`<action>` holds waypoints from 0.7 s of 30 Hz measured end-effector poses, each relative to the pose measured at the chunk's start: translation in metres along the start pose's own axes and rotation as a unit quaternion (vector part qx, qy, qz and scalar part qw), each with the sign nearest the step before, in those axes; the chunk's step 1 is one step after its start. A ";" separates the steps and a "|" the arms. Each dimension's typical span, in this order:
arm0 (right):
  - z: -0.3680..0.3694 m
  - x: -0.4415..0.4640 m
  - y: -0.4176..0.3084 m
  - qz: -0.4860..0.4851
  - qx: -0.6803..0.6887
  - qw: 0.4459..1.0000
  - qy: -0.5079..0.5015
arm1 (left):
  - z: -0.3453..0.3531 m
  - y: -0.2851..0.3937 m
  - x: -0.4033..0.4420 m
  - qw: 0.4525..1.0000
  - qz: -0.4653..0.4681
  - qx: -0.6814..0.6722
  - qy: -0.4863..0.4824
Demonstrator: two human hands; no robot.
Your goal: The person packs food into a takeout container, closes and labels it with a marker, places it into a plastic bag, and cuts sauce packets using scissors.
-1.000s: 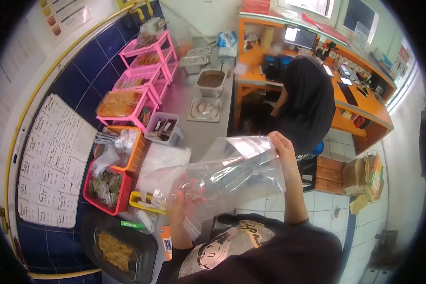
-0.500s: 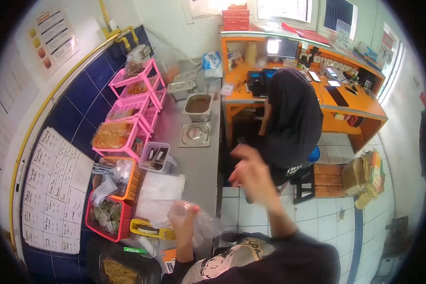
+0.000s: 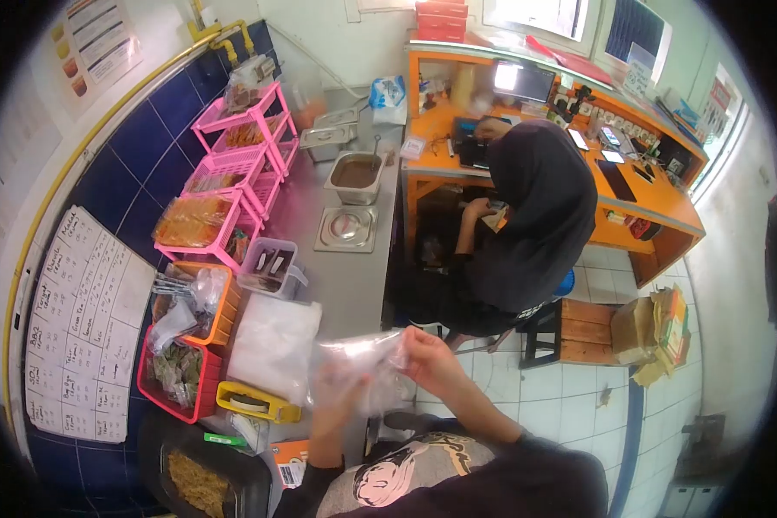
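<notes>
Head view: clear bag (image 3: pixel 363 354) is up in front of the torso, between both hands, near the counter's (image 3: pixel 344 281) edge. Right hand (image 3: pixel 429 356) has its fingers narrow, pinching the bag's right end. Left hand (image 3: pixel 341 390) is at the bag's left end, partly behind the film; can't tell finger spread.

Plastic stack (image 3: pixel 272 341) lies flat on the counter, just beside the left hand. Yellow dispenser (image 3: pixel 257 407) is at the stack's near end, red basket (image 3: pixel 210 382) beside it, orange basket (image 3: pixel 225 316) behind that. Black tub (image 3: pixel 254 482) holds brown food, near the left forearm. Further up the counter: 1 steel lid (image 3: pixel 346 230), then 1 steel pan (image 3: pixel 354 175) of brown liquid with a utensil in it. 1 co-worker (image 3: pixel 540 211) in black at the orange desk (image 3: pixel 669 209), well apart from the bag.
</notes>
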State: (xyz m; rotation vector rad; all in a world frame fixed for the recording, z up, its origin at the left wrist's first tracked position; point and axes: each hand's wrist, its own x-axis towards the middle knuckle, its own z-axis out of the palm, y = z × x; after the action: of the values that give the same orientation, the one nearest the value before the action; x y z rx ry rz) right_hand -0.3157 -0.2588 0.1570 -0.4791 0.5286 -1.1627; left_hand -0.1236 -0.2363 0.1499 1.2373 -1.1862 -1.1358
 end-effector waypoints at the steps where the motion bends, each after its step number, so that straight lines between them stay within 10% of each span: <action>1: 0.000 -0.001 -0.005 0.057 0.147 0.986 0.048 | -0.013 -0.004 0.003 1.000 0.025 0.008 0.005; 4: -0.033 0.006 -0.002 0.073 0.279 0.949 -0.124 | -0.074 -0.028 0.030 0.986 0.065 0.060 0.142; 7: 0.026 -0.023 -0.032 0.167 0.141 0.976 0.006 | -0.150 -0.022 0.055 0.865 0.279 0.272 0.315; 9: -0.009 -0.021 -0.015 0.198 0.181 0.952 -0.144 | -0.206 -0.024 0.052 0.912 0.165 0.152 0.345; 13: 0.022 -0.003 -0.079 -0.114 -0.172 0.978 -0.033 | -0.162 -0.010 0.067 0.922 0.214 0.158 0.281; 16: 0.021 0.040 -0.147 -0.297 -0.144 0.944 0.024 | -0.088 0.006 0.081 0.972 0.169 0.071 0.147; 17: 0.031 0.051 -0.166 -0.317 -0.134 0.938 0.051 | -0.069 0.014 0.086 0.933 0.186 0.283 0.124; 19: 0.038 0.063 -0.188 -0.341 -0.115 0.931 0.061 | -0.026 0.046 0.078 0.991 0.020 0.129 -0.038; 21: 0.053 0.063 -0.188 -0.339 -0.114 0.932 0.065 | -0.004 0.054 0.071 0.906 0.262 0.331 0.034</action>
State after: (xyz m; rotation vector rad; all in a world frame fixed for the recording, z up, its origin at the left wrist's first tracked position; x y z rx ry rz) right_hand -0.4007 -0.3753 0.3036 -0.8293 0.6392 -1.8133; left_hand -0.1159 -0.3060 0.2054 1.3042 -1.7935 -0.2796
